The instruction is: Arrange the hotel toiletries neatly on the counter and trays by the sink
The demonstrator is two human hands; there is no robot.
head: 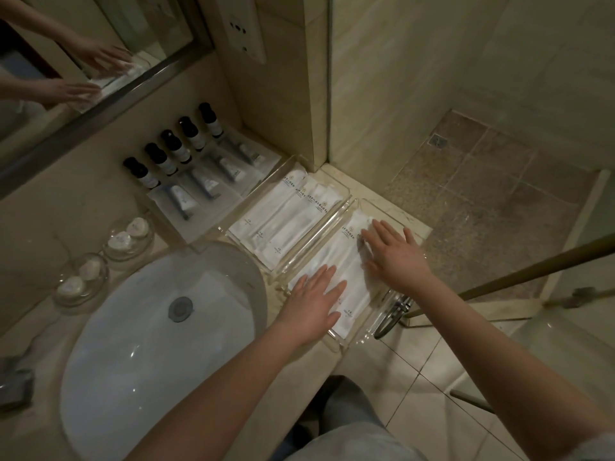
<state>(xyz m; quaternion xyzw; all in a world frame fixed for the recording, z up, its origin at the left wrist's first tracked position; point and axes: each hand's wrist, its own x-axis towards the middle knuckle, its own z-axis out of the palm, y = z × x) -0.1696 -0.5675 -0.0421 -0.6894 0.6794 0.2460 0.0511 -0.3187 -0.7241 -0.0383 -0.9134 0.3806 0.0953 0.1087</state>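
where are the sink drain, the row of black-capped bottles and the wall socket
sink drain (180, 308): head view, centre of the grey stopper
row of black-capped bottles (173, 148): head view, label of the middle bottle
wall socket (242, 28): head view, middle of the white faceplate

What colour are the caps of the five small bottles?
Black caps on the bottles, seen in the head view.

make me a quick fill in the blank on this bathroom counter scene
1. Both hands, left hand and right hand, lie flat on white packets in the clear ____.
2. Against the wall stand ____ dark-capped bottles.
3. The round basin beside the trays is the ____.

Missing words: tray; five; sink
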